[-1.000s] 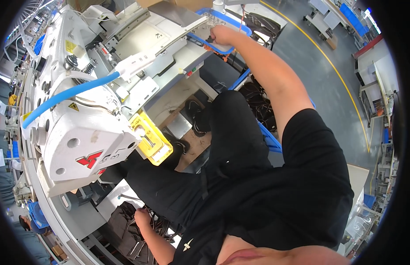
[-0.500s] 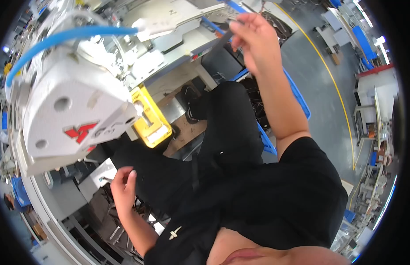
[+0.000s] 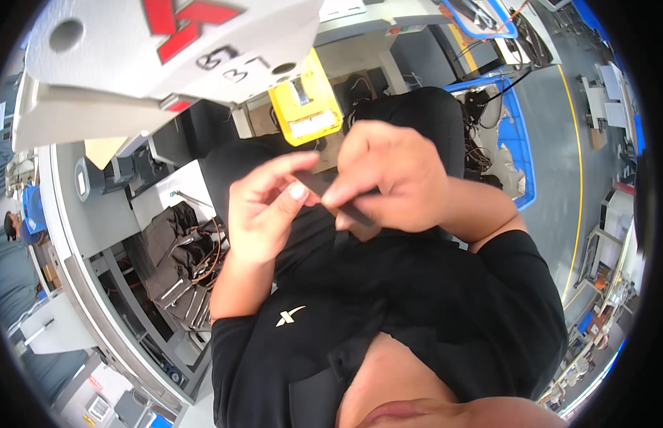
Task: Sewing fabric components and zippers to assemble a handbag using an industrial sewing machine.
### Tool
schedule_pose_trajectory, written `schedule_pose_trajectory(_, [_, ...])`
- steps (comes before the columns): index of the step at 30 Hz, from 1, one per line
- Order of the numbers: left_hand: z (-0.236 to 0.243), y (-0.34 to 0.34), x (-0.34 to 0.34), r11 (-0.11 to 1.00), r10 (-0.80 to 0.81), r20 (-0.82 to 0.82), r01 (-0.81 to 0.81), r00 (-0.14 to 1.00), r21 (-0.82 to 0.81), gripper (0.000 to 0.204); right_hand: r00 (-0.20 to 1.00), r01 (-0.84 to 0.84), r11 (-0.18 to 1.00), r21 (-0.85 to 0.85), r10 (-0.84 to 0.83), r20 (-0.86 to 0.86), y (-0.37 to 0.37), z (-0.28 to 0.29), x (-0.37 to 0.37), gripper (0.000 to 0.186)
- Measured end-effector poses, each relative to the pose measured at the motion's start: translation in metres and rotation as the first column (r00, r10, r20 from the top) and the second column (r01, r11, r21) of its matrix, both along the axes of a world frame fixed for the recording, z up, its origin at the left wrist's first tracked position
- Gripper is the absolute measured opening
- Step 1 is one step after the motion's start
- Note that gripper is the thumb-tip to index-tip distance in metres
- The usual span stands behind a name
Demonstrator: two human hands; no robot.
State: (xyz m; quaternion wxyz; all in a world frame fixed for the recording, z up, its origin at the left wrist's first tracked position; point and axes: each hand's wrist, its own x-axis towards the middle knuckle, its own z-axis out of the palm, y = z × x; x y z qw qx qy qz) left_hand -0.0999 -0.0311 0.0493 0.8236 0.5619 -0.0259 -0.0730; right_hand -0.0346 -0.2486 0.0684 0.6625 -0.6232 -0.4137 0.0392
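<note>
In front of my chest, my two hands come together on a thin dark strip (image 3: pixel 314 183). My left hand (image 3: pixel 264 207) pinches one end between thumb and fingers. My right hand (image 3: pixel 396 178) has its fingers curled over the other part of the strip and hides much of it. Motion blurs the right fingers, and the strip's material cannot be made out. Beyond my hands hangs the white machine head (image 3: pixel 167 68) with a red mark. A yellow tray (image 3: pixel 308 107) sits beside it, just past my fingers.
To the right, a blue crate (image 3: pixel 520 143) holds dark pieces and wires. A second blue bin (image 3: pixel 499 28) stands farther off. At lower left lies a pile of dark brown pieces (image 3: pixel 178 250) with thin wires, next to a grey metal frame (image 3: pixel 74 285).
My right hand has come down from the far table with the dark strip. My left hand has risen from the left side to meet it. The view has shifted too.
</note>
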Motion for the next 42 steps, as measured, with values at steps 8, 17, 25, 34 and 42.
schedule_pose_trajectory(8, [-0.001,0.006,0.001,0.959,-0.052,-0.142,0.009,0.989,-0.283,0.040,0.972,-0.120,0.989,-0.091,0.136,0.193,0.006,-0.019,-0.007,0.029])
schedule_pose_trajectory(17, [0.004,-0.002,-0.004,0.994,0.111,0.006,-0.111,0.994,-0.020,0.039,0.994,-0.072,0.975,-0.208,0.087,0.062,0.007,-0.020,-0.003,0.024])
schedule_pose_trajectory(25, [0.004,-0.008,-0.009,0.955,0.161,0.309,-0.227,0.937,0.193,0.036,0.965,0.104,0.980,-0.168,-0.140,-0.221,0.014,-0.024,-0.020,0.023])
schedule_pose_trajectory(34, [-0.006,-0.006,-0.013,0.937,0.235,0.306,-0.299,0.923,0.181,0.028,0.995,-0.012,0.955,-0.297,-0.018,-0.098,0.008,-0.015,-0.010,0.027])
schedule_pose_trajectory(42, [-0.005,-0.007,-0.015,0.947,0.199,0.296,-0.261,0.934,0.189,0.029,0.977,0.038,0.945,-0.324,0.033,0.209,0.009,-0.019,-0.013,0.025])
